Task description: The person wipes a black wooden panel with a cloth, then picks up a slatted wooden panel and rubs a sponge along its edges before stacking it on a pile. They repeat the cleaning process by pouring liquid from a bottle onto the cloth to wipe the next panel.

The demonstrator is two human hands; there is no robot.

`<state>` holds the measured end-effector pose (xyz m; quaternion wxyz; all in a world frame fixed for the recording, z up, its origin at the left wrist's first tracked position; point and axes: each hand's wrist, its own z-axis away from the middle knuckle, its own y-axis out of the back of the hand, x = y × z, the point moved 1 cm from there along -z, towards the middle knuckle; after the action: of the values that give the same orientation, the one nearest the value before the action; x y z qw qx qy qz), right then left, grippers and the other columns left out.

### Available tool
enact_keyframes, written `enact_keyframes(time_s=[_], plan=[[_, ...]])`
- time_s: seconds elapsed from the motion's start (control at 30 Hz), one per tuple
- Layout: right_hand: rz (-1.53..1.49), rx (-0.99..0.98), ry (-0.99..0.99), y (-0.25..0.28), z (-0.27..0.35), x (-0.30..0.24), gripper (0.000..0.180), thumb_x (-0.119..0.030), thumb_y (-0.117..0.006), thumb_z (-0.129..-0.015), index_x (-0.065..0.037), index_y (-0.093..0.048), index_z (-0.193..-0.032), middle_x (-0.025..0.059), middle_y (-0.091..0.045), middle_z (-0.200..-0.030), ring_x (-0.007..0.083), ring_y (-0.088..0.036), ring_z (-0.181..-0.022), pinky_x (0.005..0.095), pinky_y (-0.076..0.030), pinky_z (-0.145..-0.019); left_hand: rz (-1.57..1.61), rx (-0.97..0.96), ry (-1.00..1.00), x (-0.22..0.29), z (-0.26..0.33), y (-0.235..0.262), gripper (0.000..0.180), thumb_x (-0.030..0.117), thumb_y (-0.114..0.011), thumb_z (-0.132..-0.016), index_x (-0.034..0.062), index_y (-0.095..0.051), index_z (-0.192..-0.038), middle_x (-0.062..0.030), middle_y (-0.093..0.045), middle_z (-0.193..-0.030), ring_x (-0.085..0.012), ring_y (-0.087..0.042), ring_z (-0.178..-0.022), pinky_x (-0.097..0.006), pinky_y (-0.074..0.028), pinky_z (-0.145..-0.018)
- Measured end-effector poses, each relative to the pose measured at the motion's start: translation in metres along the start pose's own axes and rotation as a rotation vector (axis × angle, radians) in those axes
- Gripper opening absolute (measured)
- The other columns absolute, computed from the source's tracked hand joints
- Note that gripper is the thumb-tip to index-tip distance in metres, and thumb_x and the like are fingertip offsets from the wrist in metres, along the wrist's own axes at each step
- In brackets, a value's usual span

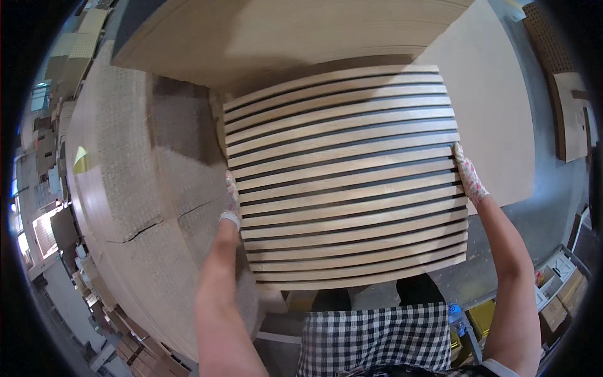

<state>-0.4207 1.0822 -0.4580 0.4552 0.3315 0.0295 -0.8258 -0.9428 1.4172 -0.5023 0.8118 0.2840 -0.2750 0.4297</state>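
A pale slatted wood panel, with dark gaps between its slats, is held in front of me by its two sides. My left hand, in a white glove with a pinkish pattern, grips the left edge. On the opposite edge is my right hand, in a matching patterned glove, its fingers partly hidden at the panel's side. The panel's far edge lies close to a large brown cardboard piece, which shades part of it. What is under the panel is hidden.
At the left stands a long stack covered in pale wrapping. A flat beige board lies to the right above the grey floor. Yellow containers, a plastic bottle and a white crate are at the lower right.
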Motion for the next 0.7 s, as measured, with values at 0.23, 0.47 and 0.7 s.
enact_keyframes(time_s=[0.23,0.47,0.7], plan=[[-0.038,0.025,-0.036,-0.023,-0.055,0.020,0.088,-0.072,-0.043,-0.080,0.003,-0.049,-0.124,0.0181,-0.057,-0.114,0.0251,-0.054,-0.106,0.0386,-0.042,-0.092,-0.035,0.031,0.101,-0.031,-0.050,0.009,0.055,0.055,-0.028,-0.094,0.0066,-0.027,-0.120,-0.0019,-0.029,-0.120,-0.0145,-0.029,-0.105,-0.029,-0.025,-0.086],[-0.127,-0.010,-0.047,-0.021,-0.067,0.025,0.081,-0.067,-0.046,-0.082,-0.001,-0.045,-0.128,0.0141,-0.055,-0.117,0.0218,-0.054,-0.105,0.0372,-0.044,-0.091,-0.079,0.028,0.118,-0.021,-0.068,0.003,0.048,0.055,-0.031,-0.094,0.0084,-0.037,-0.104,-0.0012,-0.038,-0.101,-0.0127,-0.036,-0.086,-0.028,-0.030,-0.071],[-0.108,-0.054,-0.065,-0.025,-0.061,0.016,0.079,-0.067,-0.043,-0.084,-0.002,-0.044,-0.129,0.0123,-0.054,-0.120,0.0222,-0.054,-0.106,0.0368,-0.043,-0.092,-0.163,0.082,0.102,-0.003,-0.055,-0.005,0.046,0.055,-0.035,-0.093,0.0102,-0.046,-0.088,-0.0005,-0.046,-0.081,-0.0108,-0.042,-0.066,-0.027,-0.036,-0.055]])
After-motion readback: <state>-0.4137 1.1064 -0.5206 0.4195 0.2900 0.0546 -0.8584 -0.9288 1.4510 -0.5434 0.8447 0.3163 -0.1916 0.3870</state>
